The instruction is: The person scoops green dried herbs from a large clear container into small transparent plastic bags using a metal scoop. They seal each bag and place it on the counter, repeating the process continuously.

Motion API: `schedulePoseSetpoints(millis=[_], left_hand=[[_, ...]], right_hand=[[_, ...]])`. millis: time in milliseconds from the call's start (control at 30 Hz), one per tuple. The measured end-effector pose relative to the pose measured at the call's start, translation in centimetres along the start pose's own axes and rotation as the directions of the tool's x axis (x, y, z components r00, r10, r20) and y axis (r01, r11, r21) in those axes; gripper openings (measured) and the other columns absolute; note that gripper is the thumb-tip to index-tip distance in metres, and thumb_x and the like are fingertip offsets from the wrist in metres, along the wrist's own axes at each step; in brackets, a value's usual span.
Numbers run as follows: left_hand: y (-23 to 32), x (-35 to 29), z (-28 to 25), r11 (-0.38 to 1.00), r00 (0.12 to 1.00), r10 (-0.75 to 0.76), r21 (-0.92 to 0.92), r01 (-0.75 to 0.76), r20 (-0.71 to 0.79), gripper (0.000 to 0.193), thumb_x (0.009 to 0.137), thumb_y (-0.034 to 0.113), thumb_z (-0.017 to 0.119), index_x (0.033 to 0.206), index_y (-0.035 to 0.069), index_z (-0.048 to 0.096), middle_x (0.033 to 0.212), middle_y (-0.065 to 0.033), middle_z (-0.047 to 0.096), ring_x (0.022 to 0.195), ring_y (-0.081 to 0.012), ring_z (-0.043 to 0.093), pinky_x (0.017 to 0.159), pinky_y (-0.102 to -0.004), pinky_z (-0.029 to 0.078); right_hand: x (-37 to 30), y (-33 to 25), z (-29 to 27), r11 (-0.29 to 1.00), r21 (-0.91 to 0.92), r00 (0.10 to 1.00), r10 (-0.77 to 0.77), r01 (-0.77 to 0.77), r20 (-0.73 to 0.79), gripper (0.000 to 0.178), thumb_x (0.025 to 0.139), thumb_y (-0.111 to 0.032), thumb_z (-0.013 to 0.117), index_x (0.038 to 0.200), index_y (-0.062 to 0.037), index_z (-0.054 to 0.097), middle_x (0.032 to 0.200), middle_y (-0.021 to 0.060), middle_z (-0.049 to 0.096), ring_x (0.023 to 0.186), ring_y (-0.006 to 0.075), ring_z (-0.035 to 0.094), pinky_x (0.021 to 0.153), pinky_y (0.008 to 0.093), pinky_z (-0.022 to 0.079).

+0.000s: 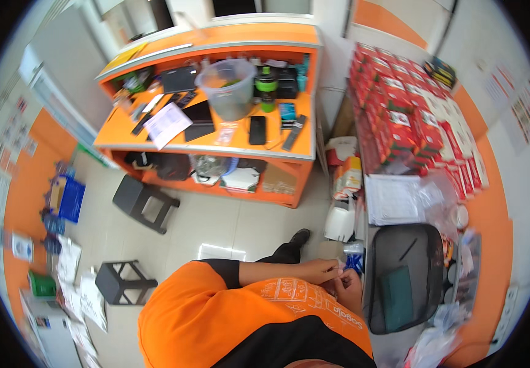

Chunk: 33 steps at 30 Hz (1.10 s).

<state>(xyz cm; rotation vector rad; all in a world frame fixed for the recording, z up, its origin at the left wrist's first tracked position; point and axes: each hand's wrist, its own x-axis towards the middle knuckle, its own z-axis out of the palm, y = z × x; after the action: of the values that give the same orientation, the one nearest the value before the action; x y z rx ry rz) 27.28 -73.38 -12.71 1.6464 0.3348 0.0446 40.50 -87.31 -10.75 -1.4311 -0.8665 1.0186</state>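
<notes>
At the right side of my body, close to the table edge, my two hands meet with their fingertips together. My left hand (324, 268) reaches across my front, its fingers bent in a pinch. Just below and to the right, my right hand (349, 286) is closed the same way, fingers pressed together. A small pale bit seems to show between the fingertips, too small to name. Nearest to the hands are a blue-and-white package (354, 262) and a black mesh tray (372, 285), which holds a dark green pouch (396, 297) and a black pen (408, 249).
Red and white boxes (393, 132) are stacked at the back right, with papers (393, 199) before them. An orange counter (209, 142) carries a clear bucket (227, 92), a green-black bottle (266, 89) and a phone (257, 130). Two dark stools (145, 199) stand on the floor left.
</notes>
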Motion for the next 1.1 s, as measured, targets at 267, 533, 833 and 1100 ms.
schedulePoseSetpoints(millis=[267, 533, 833, 1100], left_hand=[[-3.1, -12.1, -5.3, 0.900, 0.978, -0.088, -0.436, -0.003, -0.187, 0.022, 0.109, 0.026, 0.047, 0.111, 0.005, 0.051, 0.095, -0.0071, 0.063, 0.088, -0.0151, 0.067, 0.077, -0.0290, 0.055], [-5.7, -21.0, -15.9, 0.910, 0.939, 0.041, -0.376, -0.177, -0.341, 0.018, 0.110, 0.020, 0.043, 0.106, 0.004, 0.049, 0.095, -0.0072, 0.062, 0.089, -0.0159, 0.065, 0.080, -0.0318, 0.056], [-6.1, -36.0, -27.5, 0.960, 0.731, -0.076, 0.149, 0.238, -0.678, 0.018, 0.104, 0.020, 0.048, 0.106, 0.002, 0.051, 0.095, -0.0219, 0.063, 0.089, -0.0347, 0.066, 0.078, -0.0434, 0.052], [-5.7, -44.0, -32.0, 0.755, 0.552, -0.404, 0.074, 0.651, -0.729, 0.031, 0.093, 0.026, 0.056, 0.107, -0.001, 0.062, 0.096, -0.0246, 0.070, 0.091, -0.0422, 0.068, 0.082, -0.0493, 0.054]], right_hand=[[4.9, -0.5, 9.8, 0.987, -0.066, 0.837, 0.158, -0.145, 0.524, 0.011, 0.098, -0.004, 0.063, 0.097, -0.0027, 0.052, 0.087, 0.0044, 0.063, 0.076, 0.0097, 0.060, 0.068, 0.0251, 0.049], [10.8, -1.8, 23.2, 0.952, 0.061, 0.705, 0.178, -0.300, 0.687, 0.014, 0.107, -0.016, 0.052, 0.100, -0.0036, 0.050, 0.093, 0.0057, 0.060, 0.081, 0.0110, 0.058, 0.076, 0.0279, 0.051], [16.8, -0.8, 44.1, 0.884, -0.235, 0.640, -0.089, 0.404, 0.764, 0.009, 0.099, -0.005, 0.050, 0.094, -0.0010, 0.045, 0.084, 0.0177, 0.053, 0.068, 0.0295, 0.061, 0.063, 0.0397, 0.050], [20.2, -3.1, 52.7, 0.696, -0.357, 0.528, -0.037, 0.623, 0.848, 0.009, 0.091, -0.003, 0.055, 0.098, -0.0011, 0.049, 0.090, 0.0212, 0.055, 0.084, 0.0422, 0.061, 0.074, 0.0466, 0.051]])
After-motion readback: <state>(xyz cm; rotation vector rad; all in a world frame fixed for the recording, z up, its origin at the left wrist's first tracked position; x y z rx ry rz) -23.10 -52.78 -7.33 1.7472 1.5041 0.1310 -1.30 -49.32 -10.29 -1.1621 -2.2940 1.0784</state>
